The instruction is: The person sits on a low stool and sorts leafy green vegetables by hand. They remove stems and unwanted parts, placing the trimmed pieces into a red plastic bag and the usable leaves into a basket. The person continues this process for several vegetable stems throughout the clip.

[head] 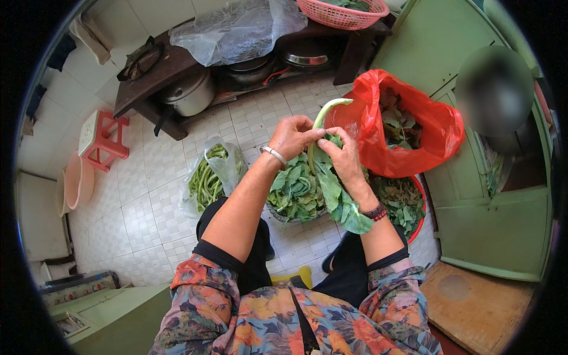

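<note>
A pale green leafy vegetable stem (327,110) curves up between both hands, over a basket of leaves. With thumb and fingertips my left hand (293,136) pinches it from the left side. My right hand (344,155) grips the same stalk close beside, where large green leaves (333,186) hang down past the wrist. Below lies the heap of leafy greens (295,188); the basket's grey rim (295,218) shows only partly under it. A clear plastic bag (230,164) on the floor to the left holds peeled-looking green stems (206,182).
To the right, a red plastic bag (421,162) of wilted leaves stands against a red basin (417,235) of leaves. A dark low bench (177,66) with pots (191,95) runs along the far wall. Green cabinets (488,239) bound the right. A red stool (106,137) stands left.
</note>
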The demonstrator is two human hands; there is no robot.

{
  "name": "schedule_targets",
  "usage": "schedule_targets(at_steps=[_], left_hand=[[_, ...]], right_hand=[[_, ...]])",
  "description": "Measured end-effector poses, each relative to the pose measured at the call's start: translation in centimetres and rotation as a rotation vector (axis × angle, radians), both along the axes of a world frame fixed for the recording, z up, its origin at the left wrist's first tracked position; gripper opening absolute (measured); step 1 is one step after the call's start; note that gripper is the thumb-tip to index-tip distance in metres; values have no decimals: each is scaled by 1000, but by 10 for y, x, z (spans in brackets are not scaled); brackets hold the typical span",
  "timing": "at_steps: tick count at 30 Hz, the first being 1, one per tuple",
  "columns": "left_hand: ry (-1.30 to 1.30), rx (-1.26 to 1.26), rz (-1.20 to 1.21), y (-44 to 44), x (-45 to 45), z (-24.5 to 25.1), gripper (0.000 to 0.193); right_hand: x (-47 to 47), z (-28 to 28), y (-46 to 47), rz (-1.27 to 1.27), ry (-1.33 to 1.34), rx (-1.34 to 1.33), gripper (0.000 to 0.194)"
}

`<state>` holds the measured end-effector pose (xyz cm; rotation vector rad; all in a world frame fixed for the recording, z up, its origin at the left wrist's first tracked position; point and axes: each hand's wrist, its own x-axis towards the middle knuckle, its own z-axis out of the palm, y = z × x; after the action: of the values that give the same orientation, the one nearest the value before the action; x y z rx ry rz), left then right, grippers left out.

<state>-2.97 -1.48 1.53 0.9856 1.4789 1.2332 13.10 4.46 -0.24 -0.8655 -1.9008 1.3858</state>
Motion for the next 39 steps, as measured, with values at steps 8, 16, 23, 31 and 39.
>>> schedule_targets(at_steps=[8,16,23,31,39], left_hand=[[-33,87,9,9,9,-7,24],[-74,71,-3,9,14,-1,21],[-256,148,-28,10,10,-5,20],[-100,256,17,9,13,-3,18],[1,127,10,7,12,1,19]], right_hand=[[6,-11,-2,-21,55,-118,16],[10,-4,-1,-3,65,-25,11],[10,1,-5,2,313,-368,10],[9,16,-13,-51,16,18,33],[2,6,-17,47,-58,-90,24]])
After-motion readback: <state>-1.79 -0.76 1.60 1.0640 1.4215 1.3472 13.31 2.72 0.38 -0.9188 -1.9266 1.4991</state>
